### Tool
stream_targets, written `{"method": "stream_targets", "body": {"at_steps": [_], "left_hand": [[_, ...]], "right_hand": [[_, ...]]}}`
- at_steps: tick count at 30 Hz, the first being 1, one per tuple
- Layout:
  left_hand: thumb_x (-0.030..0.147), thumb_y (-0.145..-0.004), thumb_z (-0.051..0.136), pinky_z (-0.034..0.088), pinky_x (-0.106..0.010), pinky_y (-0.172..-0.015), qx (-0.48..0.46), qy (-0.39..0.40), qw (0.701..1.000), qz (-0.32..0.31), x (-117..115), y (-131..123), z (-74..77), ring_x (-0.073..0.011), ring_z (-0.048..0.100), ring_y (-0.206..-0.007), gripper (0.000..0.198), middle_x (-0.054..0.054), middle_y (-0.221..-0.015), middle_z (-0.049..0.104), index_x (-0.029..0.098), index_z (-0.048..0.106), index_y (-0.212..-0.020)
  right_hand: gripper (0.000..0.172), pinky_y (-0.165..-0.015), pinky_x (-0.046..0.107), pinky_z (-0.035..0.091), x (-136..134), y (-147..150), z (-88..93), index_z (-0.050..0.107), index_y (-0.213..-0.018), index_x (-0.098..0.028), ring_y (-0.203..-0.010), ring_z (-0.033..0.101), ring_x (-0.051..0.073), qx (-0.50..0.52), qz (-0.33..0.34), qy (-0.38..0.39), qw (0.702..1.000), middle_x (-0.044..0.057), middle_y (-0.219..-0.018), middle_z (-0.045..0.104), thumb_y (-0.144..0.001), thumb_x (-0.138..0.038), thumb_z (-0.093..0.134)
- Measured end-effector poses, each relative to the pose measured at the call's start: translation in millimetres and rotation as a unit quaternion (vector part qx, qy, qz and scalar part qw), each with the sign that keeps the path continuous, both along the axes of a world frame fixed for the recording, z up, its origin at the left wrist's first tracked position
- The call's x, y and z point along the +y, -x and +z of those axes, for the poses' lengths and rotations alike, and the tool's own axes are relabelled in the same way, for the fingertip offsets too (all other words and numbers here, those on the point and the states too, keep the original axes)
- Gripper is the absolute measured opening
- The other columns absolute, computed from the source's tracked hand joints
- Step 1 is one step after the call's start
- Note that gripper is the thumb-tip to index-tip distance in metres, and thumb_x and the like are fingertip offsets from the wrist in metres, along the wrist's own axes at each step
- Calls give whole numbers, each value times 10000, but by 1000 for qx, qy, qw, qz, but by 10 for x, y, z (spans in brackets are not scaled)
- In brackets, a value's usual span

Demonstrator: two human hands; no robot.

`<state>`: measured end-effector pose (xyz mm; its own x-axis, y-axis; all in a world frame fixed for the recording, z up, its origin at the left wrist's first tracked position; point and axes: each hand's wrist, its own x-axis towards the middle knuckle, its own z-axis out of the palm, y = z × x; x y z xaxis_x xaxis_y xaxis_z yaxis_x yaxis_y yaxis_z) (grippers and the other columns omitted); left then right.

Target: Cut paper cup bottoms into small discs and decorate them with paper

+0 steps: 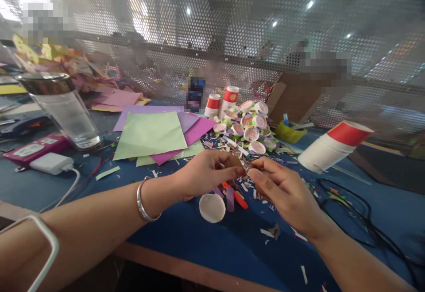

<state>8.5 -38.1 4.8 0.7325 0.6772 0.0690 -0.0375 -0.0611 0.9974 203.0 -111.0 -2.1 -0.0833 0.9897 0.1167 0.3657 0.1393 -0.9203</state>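
My left hand (210, 173) and my right hand (284, 189) meet fingertip to fingertip above the table, each closed in a pinch. Whatever lies between the fingers is too small to make out. Just below the left hand rests a round white paper disc with a raised rim (212, 208), like a cup bottom. Beside it lie a purple paper strip (230, 199) and a slim orange-red object (239, 198), partly covered by the hand. Behind the hands rises a heap of round paper pieces (251, 133) with green and purple tabs.
Green paper sheets (151, 135) lie over purple ones at left. A water bottle (71, 115) and a white charger (51, 163) stand further left. At right are stacked paper cups (332, 148), black cables (361, 210) and a green container (289, 132). Paper scraps litter the table.
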Motion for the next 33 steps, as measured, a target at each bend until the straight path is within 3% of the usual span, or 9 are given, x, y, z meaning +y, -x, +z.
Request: {"method": "stream_targets", "body": {"at_steps": [4,7,10,14,20,25,33], "left_hand": [[358,-910,669,448,-228,-574,70,-66,994,-44,22,18,2,-91,552,-596,273,30,-640,574,153,600,-744],[269,-896,669,408,-217,-564,68,-71,994,-54,28,13,0,-75,501,-586,220,48,-635,534,152,571,-738],[322,-861,729,373,-220,-564,6,-57,998,-26,34,3,-12,-72,463,-593,245,67,-650,503,161,559,-789],[415,-905,690,309,-223,-557,-42,-87,995,2,32,-3,-5,-61,399,-590,385,69,-632,448,164,500,-683],[425,-917,676,290,-211,-511,-7,-79,997,-9,-12,9,34,-48,392,-540,401,72,-601,439,162,497,-673],[490,-912,676,317,-196,-487,12,-66,996,-54,-57,13,29,-45,443,-515,459,68,-592,469,167,463,-665],[498,-931,645,337,-189,-504,-22,-97,994,-49,-64,-16,-5,-40,426,-522,438,67,-593,474,150,511,-702]], "right_hand": [[356,-444,270,194,-5,41,48,585,-973,-204,-489,279,82,-23,0,-19,1000,-78,-613,402,-969,-560,579],[355,-450,271,202,-1,44,63,596,-963,-190,-502,287,80,-36,-5,-46,998,-69,-631,435,-976,-544,574],[365,-438,267,184,-3,22,53,599,-1013,-188,-492,264,83,-32,3,-36,999,-88,-586,379,-979,-551,572],[383,-435,248,203,-14,-8,20,589,-996,-193,-505,292,77,-15,4,-20,1000,-85,-601,388,-963,-574,593],[373,-416,241,187,-29,13,38,595,-946,-199,-484,276,68,-20,18,-32,999,-90,-580,364,-972,-571,581],[406,-403,235,181,-64,16,71,577,-861,-195,-456,248,59,-42,30,-41,998,-100,-544,318,-976,-584,565],[413,-419,224,243,-86,19,96,576,-817,-193,-485,310,63,-40,40,-64,996,-70,-592,419,-983,-571,563]]}}
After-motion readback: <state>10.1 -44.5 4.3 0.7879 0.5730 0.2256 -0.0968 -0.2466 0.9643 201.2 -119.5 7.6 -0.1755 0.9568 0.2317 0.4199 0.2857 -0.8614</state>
